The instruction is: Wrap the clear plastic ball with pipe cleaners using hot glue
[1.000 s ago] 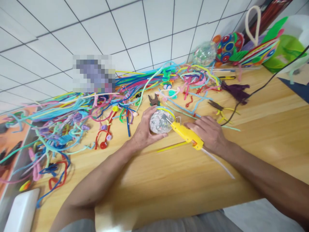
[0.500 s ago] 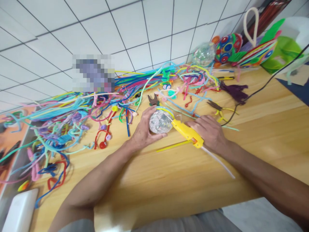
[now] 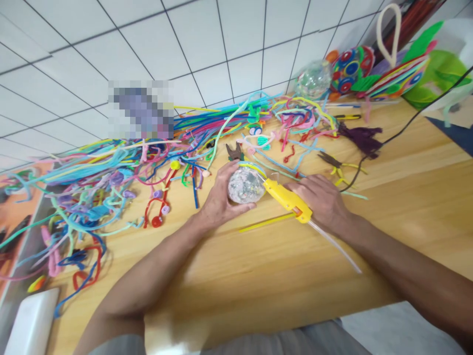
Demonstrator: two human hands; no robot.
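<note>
My left hand (image 3: 219,197) is wrapped round the left side of a clear ball (image 3: 246,187) with speckled contents. Yellow and light blue pipe cleaners (image 3: 254,167) curve along the ball's upper edge. In my right hand (image 3: 320,199) is a yellow hot glue gun (image 3: 286,198), its nozzle at the ball's upper right side; whether the tip touches is too small to tell. A clear glue stick (image 3: 336,246) sticks out of the gun's back end. Below the gun, a yellow pipe cleaner (image 3: 266,223) lies on the wooden table (image 3: 236,276).
Pliers (image 3: 234,152) lie just behind the ball, and yellow-handled pliers (image 3: 334,162) lie to the right, near a black cord (image 3: 356,175). Tangled pipe cleaners (image 3: 92,172) spread along the tiled wall. Another clear ball (image 3: 313,80) and colourful crafts (image 3: 351,71) stand at the back right.
Both hands keep their hold on the ball and the glue gun, almost unmoved. The camera view has shifted very slightly.
</note>
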